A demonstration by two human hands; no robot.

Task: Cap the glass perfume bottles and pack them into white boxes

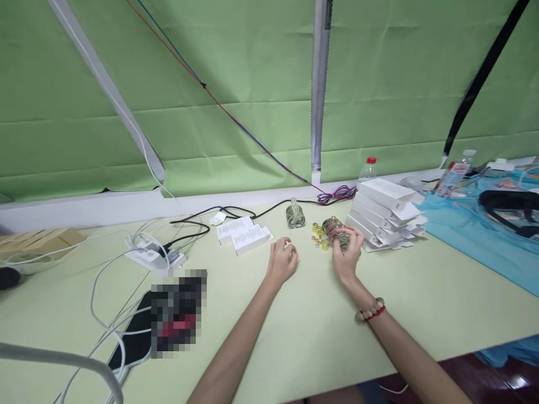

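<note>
My right hand point(348, 249) has its fingers closed around a small patterned glass bottle point(343, 242), partly hidden by the fingers. Behind it lies another similar glass bottle point(332, 224). Small gold-yellow caps point(325, 243) are scattered just left of these bottles. My left hand point(283, 261) hovers over or rests on the table with loosely curled fingers, thumb apart, and nothing visible in it. A squat glass bottle with a clear top point(295, 216) stands upright beyond, between the two hands.
White folded cartons point(385, 210) are stacked to the right, near a red-capped bottle point(370, 167). Small white boxes point(248, 238) lie left of my left hand. A power strip point(154, 255), cables and a dark device point(133, 336) occupy the left. Blue plastic point(475, 224) covers the right side.
</note>
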